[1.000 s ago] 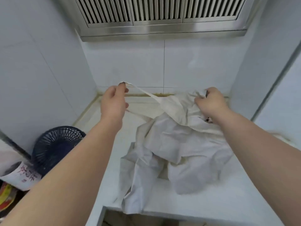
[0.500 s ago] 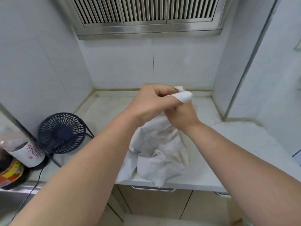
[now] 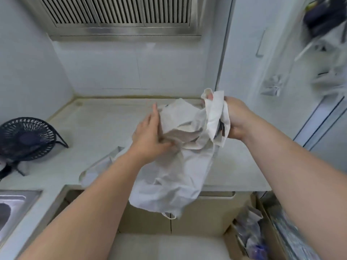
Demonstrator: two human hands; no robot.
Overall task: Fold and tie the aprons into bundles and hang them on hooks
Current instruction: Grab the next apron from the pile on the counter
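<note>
The right edge of the view is smearing into blur, so the pale knotted shape [image 3: 272,87] hanging on the wall at two o'clock is probably a tied apron bundle, though its hook is not showing. Above it, a dark object [image 3: 319,21] is hanging too blurred to identify. A crumpled apron [image 3: 174,166] is hanging in front of the counter [image 3: 90,128], lifted off it, its lower part draping past the counter's front edge. The right hand [image 3: 236,121] is gripping a bunched fold of the apron at one o'clock, fingers wrapped closed and mostly hiding behind cloth. The left hand [image 3: 150,136] is pressing flat against the apron's left side, fingers extended and together, thumb tucking into the folds. A pale strap [image 3: 99,164] is trailing on the counter under the left forearm. One black desk fan [image 3: 26,139] is standing at nine o'clock. One steel sink [image 3: 13,209], cut off by the frame, is sitting at eight o'clock; its contents are not showing. At five o'clock, a cardboard box [image 3: 262,222] is holding crumpled plastic bags.
</note>
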